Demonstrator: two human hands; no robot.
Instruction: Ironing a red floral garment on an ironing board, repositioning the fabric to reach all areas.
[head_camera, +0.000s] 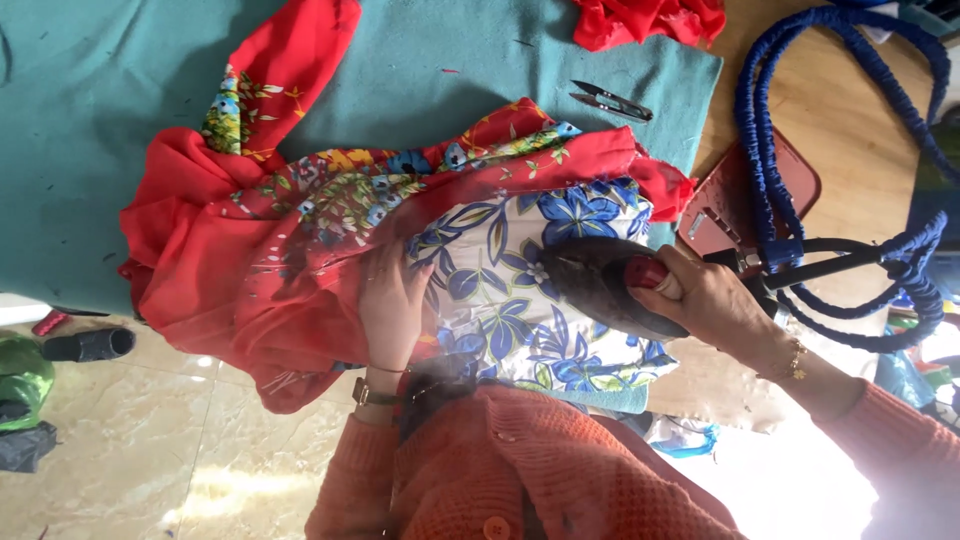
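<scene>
My right hand (712, 303) grips the handle of a dark steam iron (600, 283) that rests on a white cloth with blue flowers (505, 300). My left hand (392, 302) lies flat on the cloth just left of the iron, at the seam where the flowered piece meets a sheer red fabric (250, 270). The red fabric, with a band of small flower print, spreads left and up across a teal padded table cover (90, 120). A little steam rises near my left wrist.
Thread snips (612, 101) lie on the teal cover above the iron. A red iron rest (745, 195) and a blue wrapped hose (800, 120) sit on the wooden table at right. More red cloth (645, 18) lies at the top. Shoes (85, 344) stand on the tiled floor.
</scene>
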